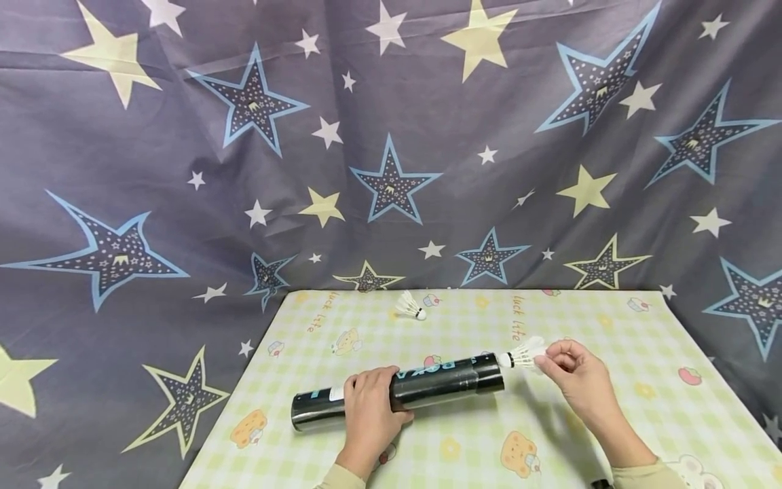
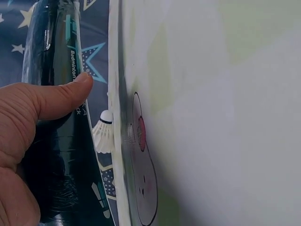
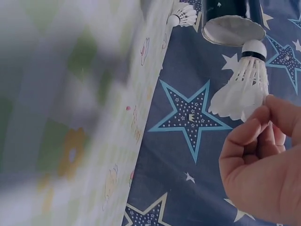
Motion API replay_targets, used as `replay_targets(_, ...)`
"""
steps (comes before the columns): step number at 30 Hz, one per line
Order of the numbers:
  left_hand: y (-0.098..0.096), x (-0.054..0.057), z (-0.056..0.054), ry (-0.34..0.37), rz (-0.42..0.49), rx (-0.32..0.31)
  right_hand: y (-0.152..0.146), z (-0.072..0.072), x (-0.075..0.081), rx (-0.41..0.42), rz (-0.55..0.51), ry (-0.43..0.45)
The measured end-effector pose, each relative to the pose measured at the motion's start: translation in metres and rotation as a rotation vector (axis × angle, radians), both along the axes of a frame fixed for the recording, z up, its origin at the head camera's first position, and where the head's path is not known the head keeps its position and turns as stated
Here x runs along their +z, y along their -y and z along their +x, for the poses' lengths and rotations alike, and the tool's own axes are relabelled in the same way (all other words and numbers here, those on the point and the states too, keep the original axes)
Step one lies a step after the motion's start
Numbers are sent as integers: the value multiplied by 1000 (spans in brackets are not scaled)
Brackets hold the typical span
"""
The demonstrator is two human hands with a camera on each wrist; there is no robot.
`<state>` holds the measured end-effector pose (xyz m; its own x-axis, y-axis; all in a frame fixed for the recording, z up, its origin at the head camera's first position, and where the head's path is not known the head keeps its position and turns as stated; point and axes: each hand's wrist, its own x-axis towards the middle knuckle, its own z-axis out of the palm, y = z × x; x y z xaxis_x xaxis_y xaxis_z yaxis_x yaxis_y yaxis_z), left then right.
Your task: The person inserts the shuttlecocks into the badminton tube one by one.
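My left hand [image 1: 371, 411] grips a black shuttlecock tube [image 1: 449, 377] round its middle and holds it tilted above the table; the left wrist view shows the thumb lying along the tube [image 2: 56, 155]. My right hand [image 1: 577, 380] pinches a white feather shuttlecock [image 1: 524, 354] by the feather edge. Its cork head points left, right at the rim of the tube's open right end. In the right wrist view, the held shuttlecock [image 3: 244, 89] has its cork beside the rim of the tube [image 3: 233, 30], whose pale inside shows. Whether cork and rim touch, I cannot tell.
Another white shuttlecock [image 1: 411, 307] lies on its side near the table's back edge. A green checked cloth with cartoon prints covers the table [image 1: 464, 435]. Behind it hangs a dark curtain [image 1: 427, 115] printed with stars.
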<state>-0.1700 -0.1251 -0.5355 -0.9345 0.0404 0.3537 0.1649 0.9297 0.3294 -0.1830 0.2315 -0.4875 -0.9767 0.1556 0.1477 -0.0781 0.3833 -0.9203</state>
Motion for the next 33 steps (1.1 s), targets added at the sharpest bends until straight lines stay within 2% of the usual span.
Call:
replay_targets(4, -2, 2, 0, -17, 4, -7, 15, 1, -4, 101, -56, 57)
replay_targets(8, -5, 3, -1, -30, 27, -31, 32, 5, -6, 241, -181, 158)
replay_targets(12, -5, 4, 0, -38, 40, -30, 37, 12, -7, 231, -252, 161)
replay_targets(15, -5, 4, 1, -36, 34, -21, 35, 16, -9, 173, -203, 149)
replay_targets(17, -4, 4, 2, -34, 35, -17, 33, 18, -10, 172, -178, 188)
replay_targets(22, -6, 7, 4, -42, 69, -19, 35, 22, -15, 299, -186, 318)
replay_targets(25, -8, 7, 6, -56, 86, -29, 39, 23, -17, 364, -216, 334)
replay_targets(30, -10, 6, 8, -62, 92, -29, 42, 27, -17, 421, -280, 348)
replay_targets(33, -10, 6, 8, -66, 90, -25, 41, 28, -17, 497, -293, 355)
